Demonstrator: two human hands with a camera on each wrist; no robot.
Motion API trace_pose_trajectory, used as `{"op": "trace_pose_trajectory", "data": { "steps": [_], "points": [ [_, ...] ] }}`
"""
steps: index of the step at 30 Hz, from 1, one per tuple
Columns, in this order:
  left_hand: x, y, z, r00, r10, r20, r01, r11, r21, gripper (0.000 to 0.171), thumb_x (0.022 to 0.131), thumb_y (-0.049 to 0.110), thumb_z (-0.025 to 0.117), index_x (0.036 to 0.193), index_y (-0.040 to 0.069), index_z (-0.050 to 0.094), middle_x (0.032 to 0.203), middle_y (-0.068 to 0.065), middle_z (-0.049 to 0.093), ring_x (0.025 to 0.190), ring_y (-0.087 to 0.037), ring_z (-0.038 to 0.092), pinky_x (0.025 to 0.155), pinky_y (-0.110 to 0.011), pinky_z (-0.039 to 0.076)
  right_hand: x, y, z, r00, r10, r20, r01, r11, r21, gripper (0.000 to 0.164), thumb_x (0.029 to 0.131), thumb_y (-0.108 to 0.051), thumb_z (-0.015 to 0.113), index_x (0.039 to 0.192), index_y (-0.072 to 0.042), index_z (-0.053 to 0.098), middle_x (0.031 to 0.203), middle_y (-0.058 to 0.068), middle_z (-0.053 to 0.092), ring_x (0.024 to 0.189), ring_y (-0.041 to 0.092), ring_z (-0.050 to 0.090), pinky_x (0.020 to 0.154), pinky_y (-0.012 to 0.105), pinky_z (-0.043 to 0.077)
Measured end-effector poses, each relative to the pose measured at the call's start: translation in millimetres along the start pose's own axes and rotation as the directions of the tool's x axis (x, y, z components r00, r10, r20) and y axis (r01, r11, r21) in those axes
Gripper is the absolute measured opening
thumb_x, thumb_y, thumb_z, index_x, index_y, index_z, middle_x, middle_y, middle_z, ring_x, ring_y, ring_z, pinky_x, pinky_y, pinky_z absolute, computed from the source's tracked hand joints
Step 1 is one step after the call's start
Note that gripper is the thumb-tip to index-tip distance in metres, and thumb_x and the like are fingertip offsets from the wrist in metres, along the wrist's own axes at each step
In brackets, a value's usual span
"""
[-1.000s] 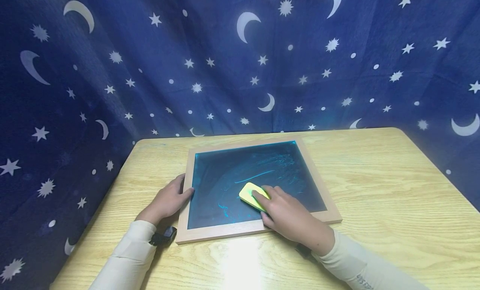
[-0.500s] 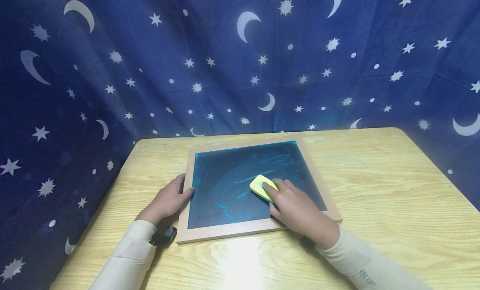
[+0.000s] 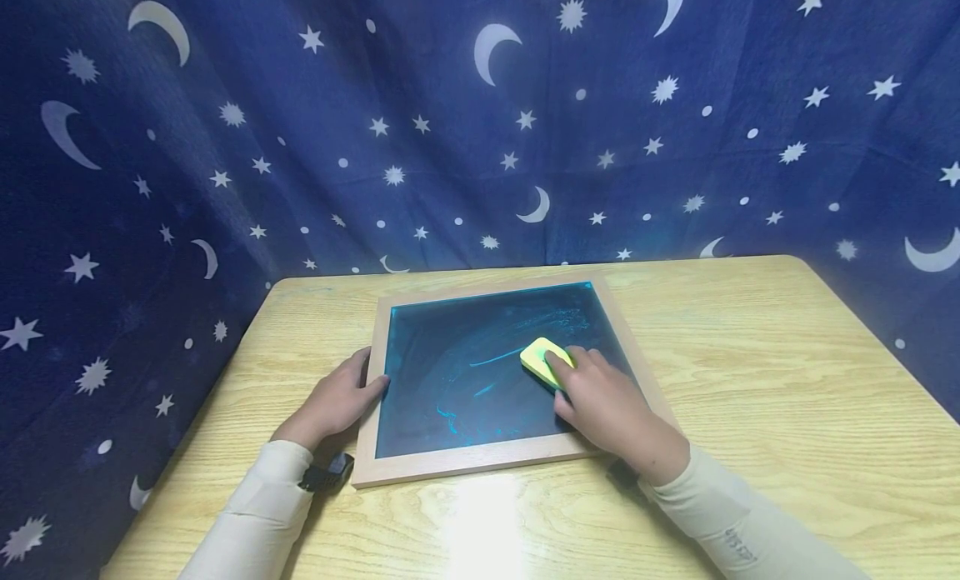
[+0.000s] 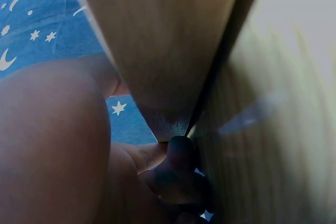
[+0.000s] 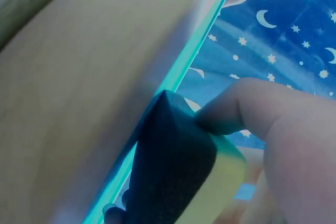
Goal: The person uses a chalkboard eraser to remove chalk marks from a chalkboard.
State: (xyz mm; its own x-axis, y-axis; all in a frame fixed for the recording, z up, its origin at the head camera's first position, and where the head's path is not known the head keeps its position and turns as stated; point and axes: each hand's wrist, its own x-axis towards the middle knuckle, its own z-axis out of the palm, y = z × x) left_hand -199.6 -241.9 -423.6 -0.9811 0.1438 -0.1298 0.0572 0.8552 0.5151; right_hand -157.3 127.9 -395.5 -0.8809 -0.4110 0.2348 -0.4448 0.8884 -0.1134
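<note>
A small chalkboard [image 3: 423, 342] in a pale wooden frame lies slightly turned on the table. My left hand [image 3: 333, 401] grips its left side, thumb over the frame and fingers at the edge. The left wrist view looks along the frame [image 4: 163, 40], with curled fingertips at its far end. My right hand [image 3: 607, 401] holds a yellow chalkboard eraser [image 3: 538, 355] against the right half of the black surface. In the right wrist view the eraser [image 5: 173, 166] shows a dark felt layer under its yellow back, pinched by the thumb. Blue chalk streaks and smears mark the board.
The light wood-grain table [image 3: 765, 355] extends on both sides of the board. A dark blue curtain [image 3: 450, 147] with moons and stars hangs behind and at the left. A black wrist strap [image 3: 327, 473] sits by the left sleeve.
The right hand has slid the eraser up and to the right across the board. A short blue streak now shows where the eraser was. The left hand and the board stay put.
</note>
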Motion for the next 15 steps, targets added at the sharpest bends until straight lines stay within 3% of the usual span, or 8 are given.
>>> {"op": "trace_pose_trajectory", "data": {
  "steps": [15],
  "points": [
    [-0.5, 0.6, 0.2, 1.0, -0.003, 0.006, 0.003, 1.0, -0.006, 0.069, 0.104, 0.038, 0.047, 0.157, 0.001, 0.023, 0.153, -0.026, 0.041, 0.134, -0.043, 0.05, 0.107, -0.061, 0.041, 2.1, 3.0, -0.1, 0.999, 0.042, -0.032, -0.043, 0.999, -0.022, 0.048, 0.083, -0.015, 0.067, 0.129, -0.003, 0.063, 0.118, 0.025, 0.065, 0.095, 0.037, 0.063, 0.075, 0.048, 0.057]
  ]
}}
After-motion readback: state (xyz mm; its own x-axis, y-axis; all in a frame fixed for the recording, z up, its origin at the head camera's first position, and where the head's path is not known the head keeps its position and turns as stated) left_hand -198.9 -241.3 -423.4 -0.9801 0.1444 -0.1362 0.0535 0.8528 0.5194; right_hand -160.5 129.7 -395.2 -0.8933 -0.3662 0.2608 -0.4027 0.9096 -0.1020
